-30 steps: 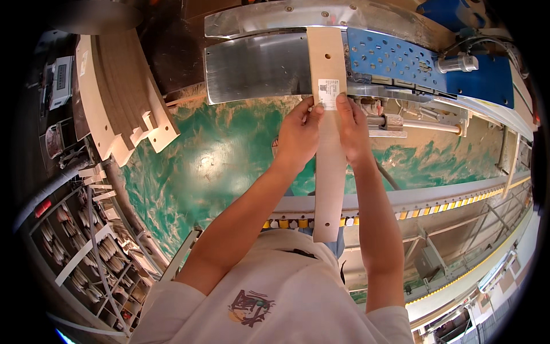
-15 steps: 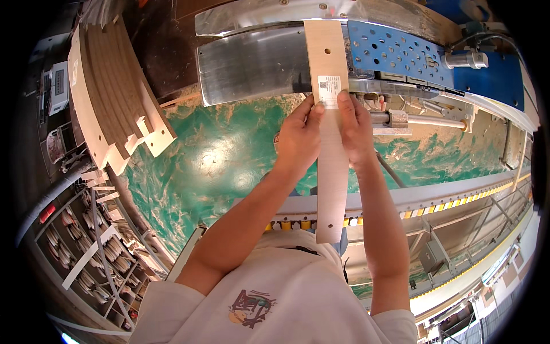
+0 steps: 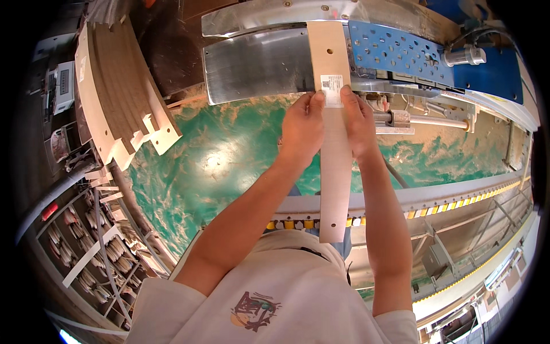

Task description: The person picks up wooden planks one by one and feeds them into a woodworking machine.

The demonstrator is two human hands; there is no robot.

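A long pale wooden board [image 3: 334,155] runs from the machine toward my waist, with one hole near each end and a white printed label [image 3: 332,90] stuck on its upper half. My left hand [image 3: 303,127] grips its left edge, thumb beside the label. On the opposite edge my right hand [image 3: 358,125] is closed, its thumb at the label's right side. The board's far end lies across a shiny metal plate [image 3: 258,66], against a blue perforated plate [image 3: 395,53] on the right. The fingers beneath the board are hidden.
Curved wooden pieces [image 3: 112,86] are stacked at the left. A rack of thin wood parts [image 3: 97,252] stands lower left. The green floor [image 3: 223,149] is strewn with sawdust. A rail with yellow rollers [image 3: 427,213] crosses at right, below a metal cylinder rod [image 3: 435,121].
The view has shifted slightly, so the scene sits a little further right on the left side. Both hands keep their hold, and the board stays nearly in place against the blue plate.
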